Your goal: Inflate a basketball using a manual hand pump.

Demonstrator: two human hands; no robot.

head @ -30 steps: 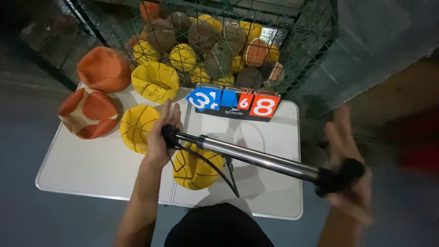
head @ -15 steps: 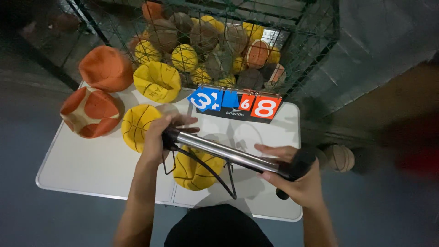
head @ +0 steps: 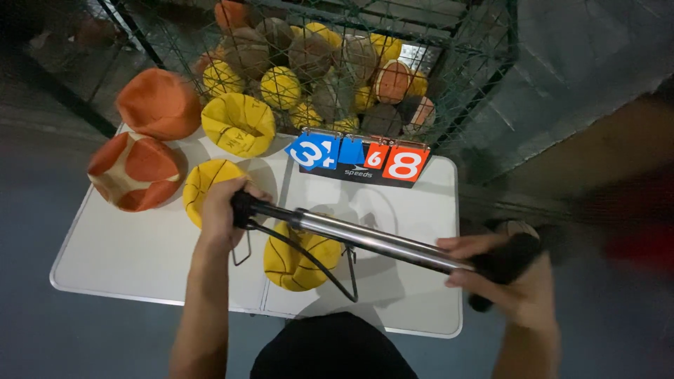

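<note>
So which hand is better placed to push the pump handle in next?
The right hand, probably: it already wraps the black handle at the end of the extended silver pump. The left hand grips the pump's base end above the deflated yellow ball, steadying it.

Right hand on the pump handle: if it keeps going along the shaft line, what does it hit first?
Probably the silver pump barrel's end, as the right hand on the black handle points up-left along it toward the left hand. Depth unclear.
</note>
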